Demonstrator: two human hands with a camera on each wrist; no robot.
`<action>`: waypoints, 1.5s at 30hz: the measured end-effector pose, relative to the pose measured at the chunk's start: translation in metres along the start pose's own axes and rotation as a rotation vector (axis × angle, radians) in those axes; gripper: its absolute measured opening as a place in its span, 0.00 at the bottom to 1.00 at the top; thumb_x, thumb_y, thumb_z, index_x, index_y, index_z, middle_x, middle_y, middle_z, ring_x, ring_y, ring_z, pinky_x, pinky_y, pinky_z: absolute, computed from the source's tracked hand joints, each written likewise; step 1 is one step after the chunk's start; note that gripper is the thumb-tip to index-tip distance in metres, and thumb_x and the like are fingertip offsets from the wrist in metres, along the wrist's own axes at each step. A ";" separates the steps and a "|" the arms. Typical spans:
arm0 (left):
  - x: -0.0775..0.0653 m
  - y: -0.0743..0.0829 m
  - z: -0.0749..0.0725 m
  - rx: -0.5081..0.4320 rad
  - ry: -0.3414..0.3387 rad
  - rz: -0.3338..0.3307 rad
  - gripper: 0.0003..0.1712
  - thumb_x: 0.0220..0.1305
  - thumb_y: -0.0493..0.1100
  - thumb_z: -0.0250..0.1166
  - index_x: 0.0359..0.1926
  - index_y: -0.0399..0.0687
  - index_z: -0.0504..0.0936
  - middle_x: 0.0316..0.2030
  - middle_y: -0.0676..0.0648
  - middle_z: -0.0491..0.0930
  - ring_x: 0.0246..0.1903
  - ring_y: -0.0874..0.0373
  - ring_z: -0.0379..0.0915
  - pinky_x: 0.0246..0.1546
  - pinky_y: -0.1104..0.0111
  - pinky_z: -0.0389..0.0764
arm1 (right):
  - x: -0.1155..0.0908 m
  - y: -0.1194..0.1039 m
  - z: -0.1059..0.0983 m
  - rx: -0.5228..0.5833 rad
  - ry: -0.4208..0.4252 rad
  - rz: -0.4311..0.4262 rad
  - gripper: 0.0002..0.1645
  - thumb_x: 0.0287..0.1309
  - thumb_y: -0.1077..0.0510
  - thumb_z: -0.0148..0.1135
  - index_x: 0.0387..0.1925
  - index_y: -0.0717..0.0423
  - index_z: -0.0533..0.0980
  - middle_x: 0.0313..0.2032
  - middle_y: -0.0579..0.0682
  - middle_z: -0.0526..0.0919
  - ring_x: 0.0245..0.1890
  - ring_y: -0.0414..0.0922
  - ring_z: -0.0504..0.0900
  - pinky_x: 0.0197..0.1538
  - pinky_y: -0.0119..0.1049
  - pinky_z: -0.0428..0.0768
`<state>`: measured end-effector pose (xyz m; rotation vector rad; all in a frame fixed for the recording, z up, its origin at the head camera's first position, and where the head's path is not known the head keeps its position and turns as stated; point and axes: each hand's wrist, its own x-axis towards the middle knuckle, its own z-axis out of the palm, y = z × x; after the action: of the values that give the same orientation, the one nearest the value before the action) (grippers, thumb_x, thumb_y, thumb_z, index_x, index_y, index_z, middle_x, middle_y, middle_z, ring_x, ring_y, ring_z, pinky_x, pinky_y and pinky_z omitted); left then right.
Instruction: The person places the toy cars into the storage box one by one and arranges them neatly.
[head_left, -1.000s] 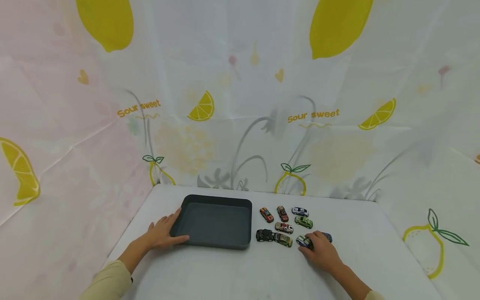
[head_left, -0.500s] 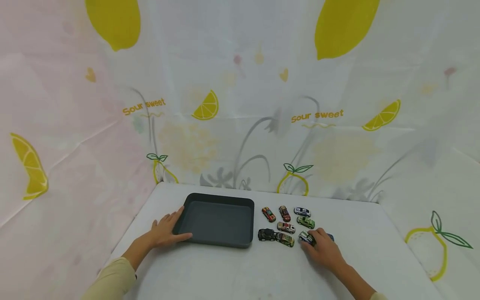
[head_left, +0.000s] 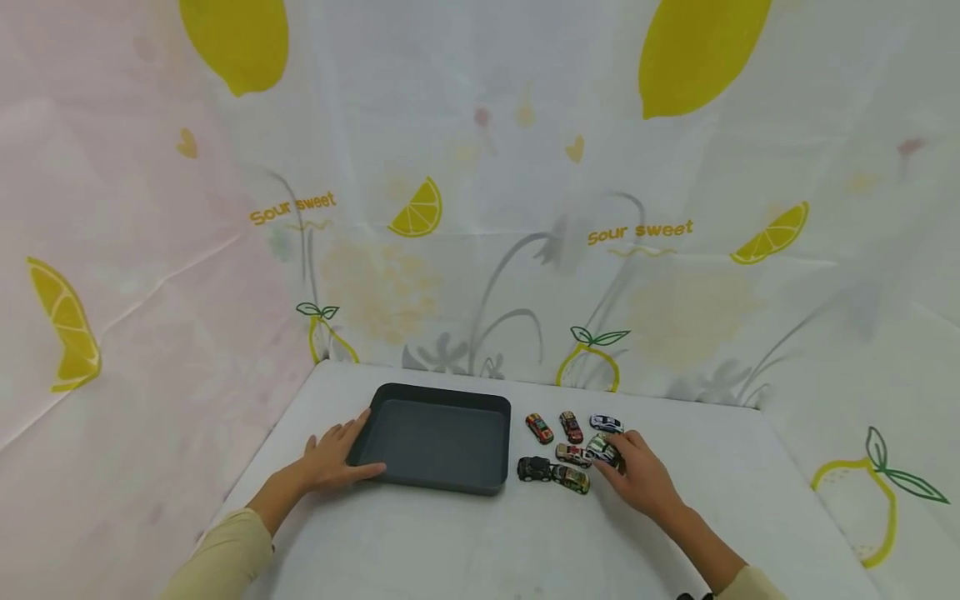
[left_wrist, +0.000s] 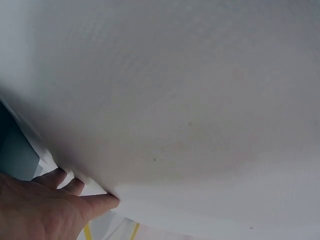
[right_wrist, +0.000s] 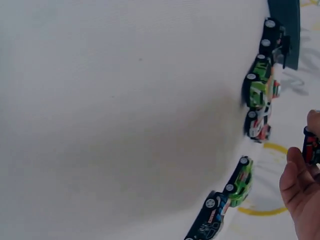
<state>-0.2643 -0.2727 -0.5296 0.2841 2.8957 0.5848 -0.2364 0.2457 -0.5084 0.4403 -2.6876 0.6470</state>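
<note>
Left hand: where the dark tray (head_left: 438, 442) ends on its left, we find the left hand (head_left: 330, 462) against the rim, fingers spread and straight.
Tray: its long axis runs left to right; the hand covers part of its left wall (the left wrist view shows us only a dark corner).
Black car: the black car (head_left: 534, 468) sits right of the tray, just beside a patterned car (head_left: 572, 479).
Held car: above the table, the white-and-green car (head_left: 602, 450) slants from far left to near right; we cannot tell its front.
Right hand: the right hand (head_left: 641, 475) pinches that car, hiding its right side.
Hidden pair: the green car (right_wrist: 240, 182) and blue car (right_wrist: 207, 217) are largely covered in the head view.
</note>
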 end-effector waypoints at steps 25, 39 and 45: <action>-0.008 0.000 -0.005 0.002 -0.010 0.016 0.62 0.56 0.74 0.62 0.78 0.48 0.43 0.72 0.29 0.57 0.70 0.27 0.51 0.60 0.23 0.44 | 0.062 -0.054 0.021 0.365 -0.052 0.020 0.23 0.53 0.60 0.74 0.51 0.59 0.80 0.42 0.53 0.76 0.29 0.36 0.77 0.31 0.29 0.78; -0.007 -0.001 0.001 0.011 0.015 0.013 0.63 0.55 0.76 0.61 0.78 0.49 0.44 0.72 0.30 0.58 0.71 0.28 0.51 0.60 0.23 0.45 | 0.080 -0.102 0.074 0.392 -0.062 -0.142 0.22 0.54 0.58 0.74 0.51 0.57 0.79 0.42 0.50 0.75 0.30 0.35 0.75 0.33 0.28 0.78; -0.005 0.000 0.002 0.001 0.036 0.029 0.62 0.55 0.75 0.62 0.78 0.49 0.45 0.71 0.29 0.59 0.70 0.26 0.52 0.59 0.23 0.46 | 0.086 -0.128 0.099 0.410 -0.033 -0.189 0.21 0.55 0.56 0.73 0.49 0.57 0.79 0.42 0.51 0.76 0.30 0.36 0.74 0.33 0.28 0.77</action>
<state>-0.2586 -0.2734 -0.5311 0.3195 2.9312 0.5994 -0.2911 0.0708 -0.5095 0.8029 -2.4952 1.1426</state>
